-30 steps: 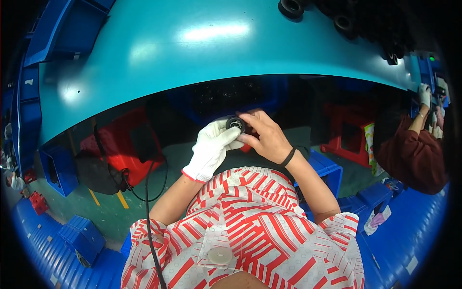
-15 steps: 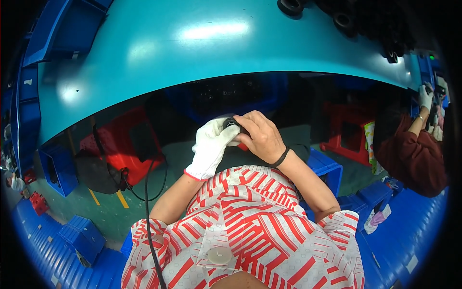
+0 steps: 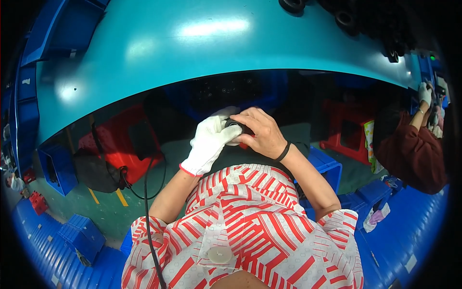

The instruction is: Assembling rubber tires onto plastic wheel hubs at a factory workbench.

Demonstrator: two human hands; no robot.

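Note:
Between my two hands, just in front of my body, is a small black ring-shaped part (image 3: pixel 234 124) with a round opening. My left hand (image 3: pixel 211 137), in a white glove with a red cuff edge, grips it with the thumb across its near side. The bare fingers of my right hand (image 3: pixel 261 132) close on it from the right, and a black band circles that wrist. Much of the part is covered by my fingers, so its full shape is hidden.
The turquoise tabletop (image 3: pixel 159 53) curves ahead, with black rings (image 3: pixel 345 19) heaped at its far right. Under its edge sits a dark blue bin (image 3: pixel 276 89) of small parts. Red stools (image 3: pixel 122 139) stand on both sides. A co-worker's arm (image 3: pixel 416 120) is at right.
Both hands stay together on the black part. My left hand and wrist have shifted slightly left, and the fingers have moved a little around the part.

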